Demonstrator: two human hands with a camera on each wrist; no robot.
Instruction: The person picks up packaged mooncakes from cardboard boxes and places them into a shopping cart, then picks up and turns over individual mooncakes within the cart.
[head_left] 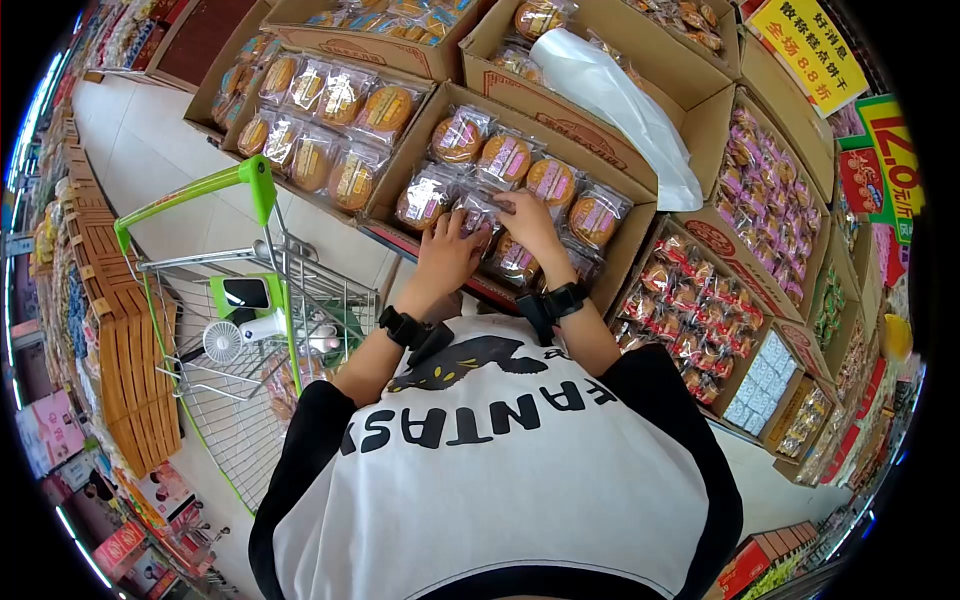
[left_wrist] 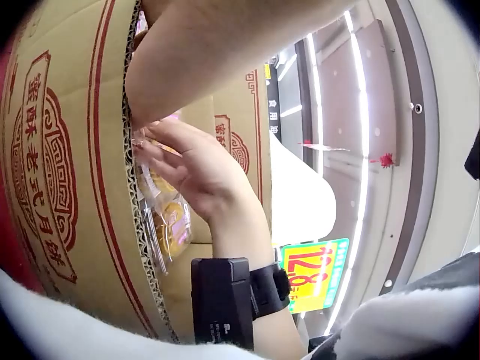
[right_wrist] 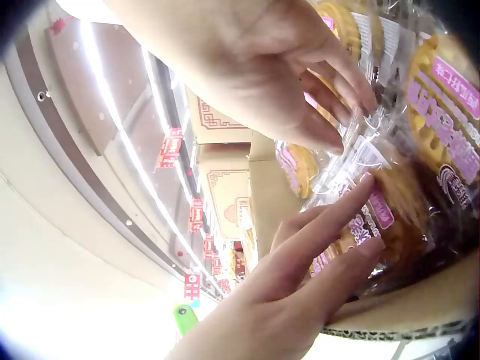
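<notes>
Wrapped mooncakes (head_left: 552, 182) with purple-printed clear packets lie in rows in a cardboard box (head_left: 625, 265). Both hands are inside the box, at one packet near its front edge. My right hand (head_left: 530, 222) has bent fingers and pinches the clear film of this wrapped mooncake (right_wrist: 397, 217) between thumb and fingertips in the right wrist view. My left hand (head_left: 447, 262) lies with extended fingers on the packet's near side, fingertips on the film. Part of the packet is hidden under the hands in the head view. Other packets lie close around it.
A shopping cart (head_left: 262, 180) stands at the left, holding a small white fan (head_left: 222, 342) and a phone (head_left: 246, 292). More boxes of wrapped cakes (head_left: 340, 95) adjoin on the left. A roll of plastic bags (head_left: 610, 100) lies across the boxes behind. Red-wrapped snacks (head_left: 685, 300) fill a box at right.
</notes>
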